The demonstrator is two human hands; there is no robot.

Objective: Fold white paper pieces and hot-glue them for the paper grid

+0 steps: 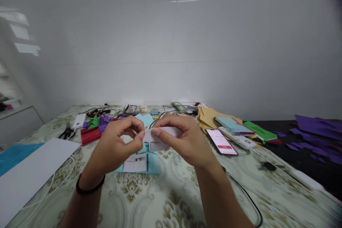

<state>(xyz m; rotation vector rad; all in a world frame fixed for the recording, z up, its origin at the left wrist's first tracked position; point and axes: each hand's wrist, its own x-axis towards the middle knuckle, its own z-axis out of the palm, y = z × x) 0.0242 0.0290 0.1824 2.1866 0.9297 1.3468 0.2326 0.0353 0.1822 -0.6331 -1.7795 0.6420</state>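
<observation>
My right hand [184,137] pinches a small piece of white paper [171,131] between thumb and fingers, held up above the table. My left hand [120,142], with a black band at the wrist, has its thumb and forefinger pressed together at the left edge of the same paper. Below the hands lies a light blue sheet [153,165] with white paper pieces [135,164] on it. The hands partly cover that sheet and the held paper.
A lit phone [221,141] and a white power strip [237,138] lie to the right, by yellow envelopes [213,115]. Red paper [90,135], pliers [66,132] and a large white sheet [40,171] are at left. Purple strips [315,139] lie far right. A cable [247,194] runs near my right forearm.
</observation>
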